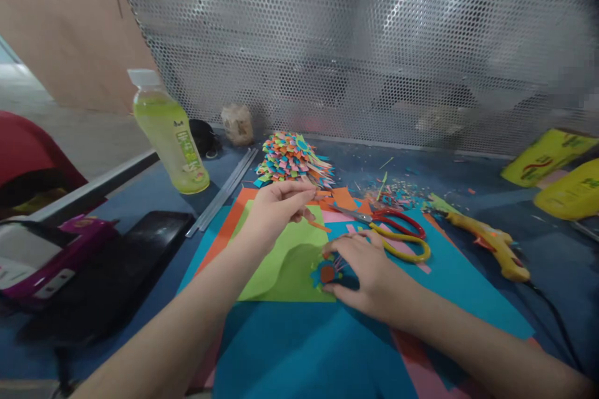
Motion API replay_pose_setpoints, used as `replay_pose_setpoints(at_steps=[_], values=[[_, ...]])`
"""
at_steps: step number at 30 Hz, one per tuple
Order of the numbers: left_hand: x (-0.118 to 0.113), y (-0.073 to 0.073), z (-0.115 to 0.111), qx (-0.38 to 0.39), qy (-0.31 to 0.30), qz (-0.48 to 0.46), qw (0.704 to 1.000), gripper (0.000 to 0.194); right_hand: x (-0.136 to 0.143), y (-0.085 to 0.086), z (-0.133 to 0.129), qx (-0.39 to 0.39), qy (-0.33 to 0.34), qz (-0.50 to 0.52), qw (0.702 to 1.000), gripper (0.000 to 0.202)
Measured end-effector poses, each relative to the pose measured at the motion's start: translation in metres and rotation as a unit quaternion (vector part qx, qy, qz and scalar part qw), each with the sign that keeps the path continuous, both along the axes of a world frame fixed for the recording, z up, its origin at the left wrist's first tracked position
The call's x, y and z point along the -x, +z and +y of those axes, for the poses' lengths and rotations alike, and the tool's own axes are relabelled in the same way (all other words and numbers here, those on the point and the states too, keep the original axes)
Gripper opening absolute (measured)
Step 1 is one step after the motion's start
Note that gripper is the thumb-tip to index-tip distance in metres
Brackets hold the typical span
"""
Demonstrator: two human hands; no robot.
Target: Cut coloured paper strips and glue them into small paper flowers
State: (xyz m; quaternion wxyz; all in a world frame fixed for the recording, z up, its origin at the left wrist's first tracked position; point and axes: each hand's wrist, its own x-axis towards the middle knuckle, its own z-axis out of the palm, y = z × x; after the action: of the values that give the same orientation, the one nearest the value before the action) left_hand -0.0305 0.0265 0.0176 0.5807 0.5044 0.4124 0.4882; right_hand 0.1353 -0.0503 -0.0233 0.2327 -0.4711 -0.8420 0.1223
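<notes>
My right hand [369, 271] is curled around a small paper flower [327, 272] with an orange centre, blue petals and a green fringe, held at its edge between thumb and fingers. Over the green paper sheet [281, 262], my left hand [285, 202] is closed in a pinch; whatever its fingertips hold is too small to make out. A thin orange paper strip [321, 226] shows just below those fingers. Scissors [402, 240] with red and yellow handles lie behind my right hand. Beyond my left hand stands a heap of colourful fringed paper pieces [292, 159].
A drink bottle [173, 137] stands at left, beside clear glue sticks [222, 193] and a black phone-like slab [126, 268]. A yellow glue gun [491, 243] with a cord lies at right. Paper scraps [397, 193] litter the table before a perforated metal panel [350, 43].
</notes>
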Motion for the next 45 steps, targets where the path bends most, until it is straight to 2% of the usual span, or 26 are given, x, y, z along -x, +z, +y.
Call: replay_pose_setpoints(at_steps=[3,6,9,12,17,19,23,26,32,37,45], values=[[0.001,-0.002,0.001,-0.006,-0.001,0.009,1.0,0.02,0.0,0.003,0.002,0.053,-0.005,0.061,0.997,0.025],[0.0,-0.003,0.001,-0.022,0.003,0.031,0.999,0.019,-0.001,0.002,0.006,0.125,0.006,0.164,0.979,0.016],[0.0,-0.004,0.0,-0.07,-0.004,0.082,0.994,0.017,-0.003,0.003,0.009,0.193,0.009,0.275,0.942,0.014],[-0.001,-0.005,-0.001,-0.109,-0.02,0.13,0.985,0.017,-0.003,0.009,0.01,0.253,-0.021,0.36,0.898,0.016],[-0.004,-0.002,-0.005,-0.119,-0.014,0.18,0.976,0.017,0.0,0.024,0.007,0.336,-0.061,0.439,0.831,0.023],[-0.006,0.0,-0.008,-0.116,-0.016,0.187,0.975,0.018,0.0,0.029,0.006,0.333,-0.066,0.46,0.82,0.025],[-0.009,0.004,-0.017,-0.122,-0.026,0.179,0.976,0.016,-0.003,0.038,0.004,0.28,-0.073,0.481,0.827,0.022],[-0.009,0.006,-0.021,-0.14,-0.01,0.16,0.977,0.011,-0.006,0.042,0.003,0.236,-0.069,0.49,0.836,0.02],[-0.006,0.008,-0.028,-0.177,-0.004,0.15,0.973,0.007,-0.01,0.039,0.003,0.171,-0.043,0.5,0.848,0.025],[-0.006,0.01,-0.032,-0.194,-0.012,0.144,0.97,0.008,-0.013,0.039,0.002,0.151,-0.04,0.486,0.86,0.028],[-0.008,0.012,-0.036,-0.177,-0.023,0.127,0.976,0.007,-0.016,0.038,0.002,0.155,-0.022,0.492,0.856,0.029]])
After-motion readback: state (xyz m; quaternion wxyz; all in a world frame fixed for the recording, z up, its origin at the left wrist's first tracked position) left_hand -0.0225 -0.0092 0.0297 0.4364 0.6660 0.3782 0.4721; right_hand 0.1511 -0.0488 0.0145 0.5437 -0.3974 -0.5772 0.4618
